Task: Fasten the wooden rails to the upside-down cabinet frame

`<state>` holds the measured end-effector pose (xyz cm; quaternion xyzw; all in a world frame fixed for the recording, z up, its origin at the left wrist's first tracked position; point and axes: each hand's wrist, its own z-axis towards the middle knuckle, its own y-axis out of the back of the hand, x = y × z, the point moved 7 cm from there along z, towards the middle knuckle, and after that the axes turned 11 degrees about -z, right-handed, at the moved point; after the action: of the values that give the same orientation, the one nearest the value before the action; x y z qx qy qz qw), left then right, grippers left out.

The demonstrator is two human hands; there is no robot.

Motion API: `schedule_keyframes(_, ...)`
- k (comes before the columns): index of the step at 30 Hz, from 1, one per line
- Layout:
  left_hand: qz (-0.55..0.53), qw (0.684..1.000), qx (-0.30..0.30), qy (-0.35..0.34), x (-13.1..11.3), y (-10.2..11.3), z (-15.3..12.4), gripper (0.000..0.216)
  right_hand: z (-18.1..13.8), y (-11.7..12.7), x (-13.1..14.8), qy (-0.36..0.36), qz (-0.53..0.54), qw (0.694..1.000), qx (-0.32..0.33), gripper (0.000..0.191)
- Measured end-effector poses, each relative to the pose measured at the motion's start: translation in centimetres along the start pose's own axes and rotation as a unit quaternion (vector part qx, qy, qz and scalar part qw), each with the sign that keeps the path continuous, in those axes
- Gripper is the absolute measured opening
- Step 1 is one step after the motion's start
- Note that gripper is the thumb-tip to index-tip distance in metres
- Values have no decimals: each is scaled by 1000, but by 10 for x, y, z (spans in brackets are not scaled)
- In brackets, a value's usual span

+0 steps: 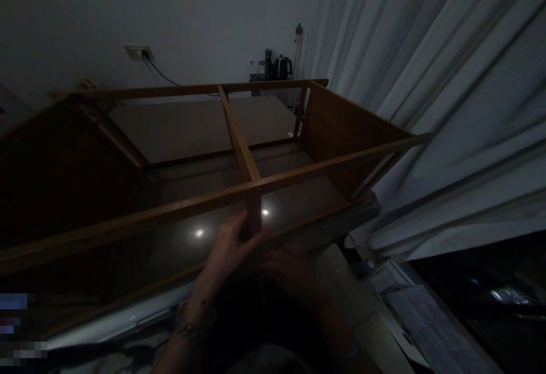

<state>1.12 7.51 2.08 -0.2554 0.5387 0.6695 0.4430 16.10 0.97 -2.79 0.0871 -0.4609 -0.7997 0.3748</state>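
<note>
A wooden cabinet frame [298, 172] lies on its side in a dim room, its open face turned up towards me. A middle divider [239, 141] runs from the far rail to the near rail. My left hand [228, 249] reaches up with its fingers around the short upright piece [255, 215] below the near rail. My right hand [294, 274] rests just to the right, low against the frame's near bottom edge; in the dark I cannot tell whether it grips anything.
White curtains [447, 107] hang close on the right. A kettle [282, 67] and small items stand on a far stand by the wall. A wall socket [137, 52] has a cable. Papers [409, 306] lie on the floor at lower right.
</note>
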Motion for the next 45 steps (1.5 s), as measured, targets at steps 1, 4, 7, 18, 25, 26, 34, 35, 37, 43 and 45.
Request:
schedule_keyframes(1,0,1000,0,3,0,0,0,43,-1,-3,0,-3,14,1000,-4,15)
schedule_keyframes(4,-2,1000,3,8,1,-1,1,42,-4,-12,-1,-16,45,998,-30,14)
schedule_keyframes(7,-7,1000,10,9,1,-1,1,41,-8,-19,-3,-32,70,995,-69,13)
schedule_keyframes(18,3,1000,-1,0,3,-2,0,46,-13,-24,4,-96,84,974,-187,15)
schedule_keyframes(25,-8,1000,10,16,2,-3,1,42,-8,-14,6,-52,25,986,-157,12)
schedule_keyframes(26,-10,1000,9,18,2,-3,1,43,-6,-11,6,-36,7,989,-142,13)
schedule_keyframes(34,-8,1000,11,22,1,-3,0,45,4,-2,9,67,-4,997,-46,18)
schedule_keyframes(35,-5,1000,11,23,1,-3,0,45,2,-7,7,67,0,996,-52,18)
schedule_keyframes(37,-2,1000,15,27,2,-3,0,45,-5,-19,5,66,15,994,-83,18)
schedule_keyframes(43,-21,999,34,17,1,-3,2,41,-20,-41,2,-8,32,978,-208,20)
schedule_keyframes(45,-19,999,31,9,0,-2,2,38,-21,-42,4,-36,29,975,-218,26)
